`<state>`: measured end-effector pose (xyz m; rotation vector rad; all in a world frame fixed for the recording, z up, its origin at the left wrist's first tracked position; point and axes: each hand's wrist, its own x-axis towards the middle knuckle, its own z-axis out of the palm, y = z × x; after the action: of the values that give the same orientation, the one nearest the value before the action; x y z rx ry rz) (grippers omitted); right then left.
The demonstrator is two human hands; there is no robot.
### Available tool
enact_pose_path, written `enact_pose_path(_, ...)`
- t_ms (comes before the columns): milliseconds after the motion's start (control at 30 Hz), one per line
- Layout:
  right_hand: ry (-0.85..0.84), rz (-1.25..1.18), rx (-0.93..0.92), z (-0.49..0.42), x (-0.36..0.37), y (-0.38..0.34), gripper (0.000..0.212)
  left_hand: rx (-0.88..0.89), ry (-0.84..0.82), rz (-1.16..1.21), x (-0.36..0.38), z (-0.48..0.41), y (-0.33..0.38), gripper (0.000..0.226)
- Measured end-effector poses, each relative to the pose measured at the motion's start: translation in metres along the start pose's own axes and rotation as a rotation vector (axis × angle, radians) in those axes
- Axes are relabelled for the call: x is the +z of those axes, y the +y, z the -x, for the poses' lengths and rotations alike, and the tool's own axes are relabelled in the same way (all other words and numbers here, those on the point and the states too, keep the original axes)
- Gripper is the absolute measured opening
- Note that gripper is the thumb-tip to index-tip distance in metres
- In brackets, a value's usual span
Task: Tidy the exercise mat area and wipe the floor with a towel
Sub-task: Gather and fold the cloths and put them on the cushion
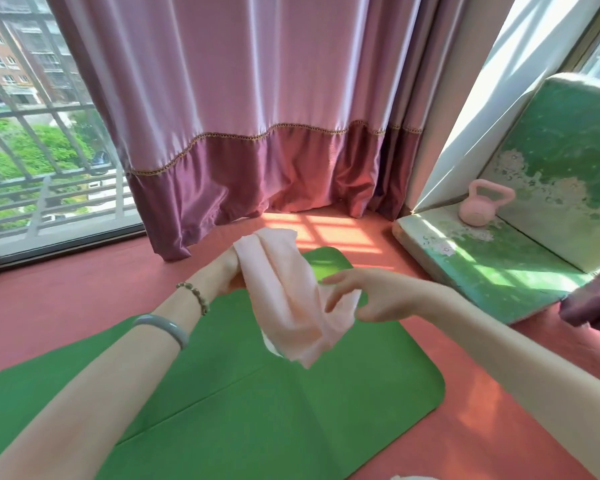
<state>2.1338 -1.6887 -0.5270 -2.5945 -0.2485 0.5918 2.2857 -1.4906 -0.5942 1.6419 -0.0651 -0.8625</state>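
A pale pink towel (288,299) hangs in the air above the green exercise mat (257,403), which lies flat on the red floor (49,299). My left hand (231,271) grips the towel's upper end, and the cloth drapes over most of that hand. My right hand (368,299) is at the towel's lower right edge. Its thumb and fingers pinch a fold there while the other fingers spread loosely.
Pink and purple curtains (250,133) hang to the floor behind the mat. A barred window (32,133) is at the left. At the right a folded green cushion mat (499,265) leans on the wall, and a pink kettlebell (482,206) stands on it.
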Motion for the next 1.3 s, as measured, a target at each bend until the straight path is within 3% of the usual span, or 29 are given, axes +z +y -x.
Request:
enact_pose_path(67,0.034,-0.076,0.055,-0.009,0.018,0.018,0.054,0.051,-0.056,-0.047,0.001,0.003,-0.003,0.015)
enact_pose_path(133,0.190,-0.292,0.094,-0.020,0.029,0.033,0.057,0.058,-0.029,-0.086,-0.002,0.000,-0.010,0.016)
enact_pose_path(200,0.285,-0.495,0.148,-0.032,0.033,0.041,0.082,0.121,-0.026,-0.240,-0.001,0.003,-0.013,0.021)
enact_pose_path(267,0.340,-0.516,0.135,-0.042,0.033,0.041,0.109,0.286,-0.098,-0.447,0.003,0.016,-0.005,0.018)
enact_pose_path(333,0.373,-0.418,0.054,-0.050,0.029,0.033,0.117,0.372,-0.196,-0.546,0.005,0.023,0.001,0.018)
enact_pose_path(400,0.323,-0.354,-0.015,-0.059,0.025,0.021,0.102,0.384,-0.229,-0.537,0.008,0.025,0.001,0.026)
enact_pose_path(500,0.282,-0.291,-0.015,-0.074,0.027,0.004,0.056,0.379,-0.137,-0.359,0.016,0.024,-0.005,0.017)
enact_pose_path(567,0.331,-0.298,0.007,-0.078,0.032,0.003,0.052,0.366,-0.086,-0.269,0.010,0.019,-0.012,0.018)
enact_pose_path(600,0.355,-0.311,0.018,-0.078,0.033,0.003,0.047,0.341,-0.112,-0.218,0.001,0.015,-0.017,0.029)
enact_pose_path(733,0.443,-0.424,0.102,-0.064,0.022,0.003,0.039,0.103,-0.286,0.058,-0.048,0.009,-0.061,0.108)
enact_pose_path(800,0.509,-0.579,0.097,-0.056,0.015,0.006,0.030,-0.008,-0.301,0.108,-0.054,0.012,-0.095,0.122)
enact_pose_path(900,0.575,-0.873,0.066,-0.048,0.005,0.000,0.003,-0.165,-0.282,0.227,-0.023,0.023,-0.135,0.116)
enact_pose_path(1000,0.563,-1.106,0.066,-0.047,0.002,-0.014,0.007,-0.243,-0.315,0.457,0.019,0.019,-0.146,0.105)
enact_pose_path(1167,0.412,-1.428,0.089,-0.048,0.004,-0.033,0.015,-0.211,-0.387,0.812,0.061,-0.005,-0.128,0.098)
enact_pose_path(1300,0.326,-1.560,0.115,-0.044,0.006,-0.031,0.012,-0.220,-0.559,0.881,0.079,0.001,-0.108,0.093)
